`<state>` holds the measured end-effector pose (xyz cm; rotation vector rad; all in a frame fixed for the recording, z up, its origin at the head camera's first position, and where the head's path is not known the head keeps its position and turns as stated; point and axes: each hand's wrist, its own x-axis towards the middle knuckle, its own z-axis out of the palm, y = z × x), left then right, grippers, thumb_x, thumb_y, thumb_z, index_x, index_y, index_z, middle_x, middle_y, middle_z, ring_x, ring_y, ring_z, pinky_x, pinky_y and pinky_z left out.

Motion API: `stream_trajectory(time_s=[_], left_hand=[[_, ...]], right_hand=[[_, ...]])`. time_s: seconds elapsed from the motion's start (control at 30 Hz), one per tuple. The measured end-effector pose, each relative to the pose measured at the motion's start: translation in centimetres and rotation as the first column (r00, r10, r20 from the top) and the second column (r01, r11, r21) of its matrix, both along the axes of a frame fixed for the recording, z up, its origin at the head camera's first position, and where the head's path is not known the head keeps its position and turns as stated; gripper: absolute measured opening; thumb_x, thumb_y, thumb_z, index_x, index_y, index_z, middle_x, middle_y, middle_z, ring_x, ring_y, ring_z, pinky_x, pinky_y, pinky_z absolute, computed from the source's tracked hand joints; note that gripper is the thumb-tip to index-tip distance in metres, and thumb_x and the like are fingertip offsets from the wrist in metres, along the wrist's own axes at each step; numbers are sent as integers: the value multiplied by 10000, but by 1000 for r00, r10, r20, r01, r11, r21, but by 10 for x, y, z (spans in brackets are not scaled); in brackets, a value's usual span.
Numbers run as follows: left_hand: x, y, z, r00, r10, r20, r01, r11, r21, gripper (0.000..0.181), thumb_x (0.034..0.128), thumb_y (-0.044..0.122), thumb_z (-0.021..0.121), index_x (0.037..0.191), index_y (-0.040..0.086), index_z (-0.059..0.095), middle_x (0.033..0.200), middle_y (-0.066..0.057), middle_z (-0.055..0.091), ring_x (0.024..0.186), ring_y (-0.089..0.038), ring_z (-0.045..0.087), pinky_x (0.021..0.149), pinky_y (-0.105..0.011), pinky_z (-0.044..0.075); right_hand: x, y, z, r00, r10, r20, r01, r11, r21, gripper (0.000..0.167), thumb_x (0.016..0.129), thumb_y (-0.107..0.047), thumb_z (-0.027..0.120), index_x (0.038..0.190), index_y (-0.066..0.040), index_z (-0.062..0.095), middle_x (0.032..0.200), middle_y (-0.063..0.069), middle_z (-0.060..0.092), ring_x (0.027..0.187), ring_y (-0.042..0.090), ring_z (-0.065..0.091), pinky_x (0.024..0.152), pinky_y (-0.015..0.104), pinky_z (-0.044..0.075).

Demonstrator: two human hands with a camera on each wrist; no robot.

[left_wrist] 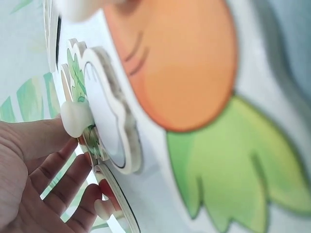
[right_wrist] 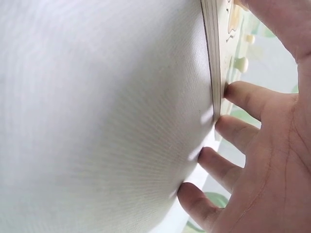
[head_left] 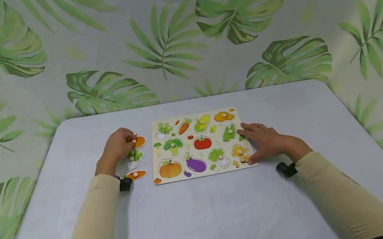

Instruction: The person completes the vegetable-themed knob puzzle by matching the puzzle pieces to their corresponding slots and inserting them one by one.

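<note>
My left hand (head_left: pixel 119 144) is at an orange pumpkin puzzle piece (head_left: pixel 140 142) left of the board, thumb and fingertips pinching its left side; the thumb tip is hidden in the left wrist view. Nearer me lie a turnip piece (head_left: pixel 133 159) and a carrot piece (head_left: pixel 136 175), with pegs. In the left wrist view the carrot piece (left_wrist: pixel 180 63) looms close and the turnip piece (left_wrist: pixel 104 111) partly covers the fingers. My right hand (head_left: pixel 266 140) rests its spread fingers along the right edge of the vegetable puzzle board (head_left: pixel 155 151). In the right wrist view its fingertips touch the board's edge (right_wrist: pixel 214 63).
A purple bit of another piece (head_left: pixel 117 177) peeks out beside the left wrist camera (head_left: pixel 125 184). Several pegged vegetable pieces, including a tomato piece (head_left: pixel 202 143), sit in the board. A white cloth (head_left: pixel 209 219) covers the table; a leaf-patterned sheet (head_left: pixel 176 32) hangs behind.
</note>
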<state>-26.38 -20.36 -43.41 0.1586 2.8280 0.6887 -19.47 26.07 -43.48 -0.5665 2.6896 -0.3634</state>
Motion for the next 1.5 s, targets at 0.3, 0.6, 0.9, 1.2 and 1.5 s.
stream_trajectory(time_s=[0.3, 0.6, 0.9, 1.2, 1.5], left_hand=[[1, -1, -1, 1000, -5, -6, 5, 1000, -4, 230, 970, 110, 578, 1121, -5, 709, 1375, -178, 523, 1237, -380, 510, 1098, -535, 430], [4, -1, 10, 997, -19, -76, 19, 1000, -6, 261, 964, 154, 593, 1109, -33, 704, 1421, -199, 507, 1330, -418, 468, 1148, -553, 381], [5, 3, 19, 994, -29, -102, 33, 999, 36, 248, 974, 160, 601, 1119, -14, 701, 1417, -168, 540, 1362, -404, 452, 1172, -561, 347], [9, 9, 26, 991, -74, -114, 77, 997, 19, 258, 976, 164, 606, 1145, -6, 703, 1405, -165, 552, 1328, -394, 490, 1142, -555, 387], [20, 27, 37, 969, -189, -162, 191, 982, -5, 219, 951, 161, 647, 1104, 36, 743, 1338, -152, 604, 1266, -368, 549, 1093, -536, 448]], right_hand=[[-1, 0, -1, 1000, 7, 3, -7, 1000, 2, 1048, 741, -516, 826, 1564, -129, 305, 1659, 167, 179, 1493, 452, 189, 1073, 734, 298], [2, 0, 2, 1000, -8, 6, 8, 1000, 2, 1039, 745, -491, 831, 1564, -126, 306, 1660, 166, 179, 1496, 448, 184, 1082, 732, 288], [2, -1, 3, 1000, -5, 4, 5, 1000, -13, 1041, 737, -486, 838, 1559, -120, 315, 1654, 175, 190, 1490, 455, 190, 1076, 732, 291], [2, 0, 3, 1000, 4, -14, -4, 1000, -5, 1035, 739, -482, 838, 1554, -106, 323, 1647, 189, 203, 1481, 469, 207, 1064, 732, 312], [2, -1, 4, 1000, 6, -13, -6, 1000, -3, 1032, 741, -480, 837, 1553, -103, 323, 1647, 192, 201, 1480, 469, 208, 1061, 733, 313]])
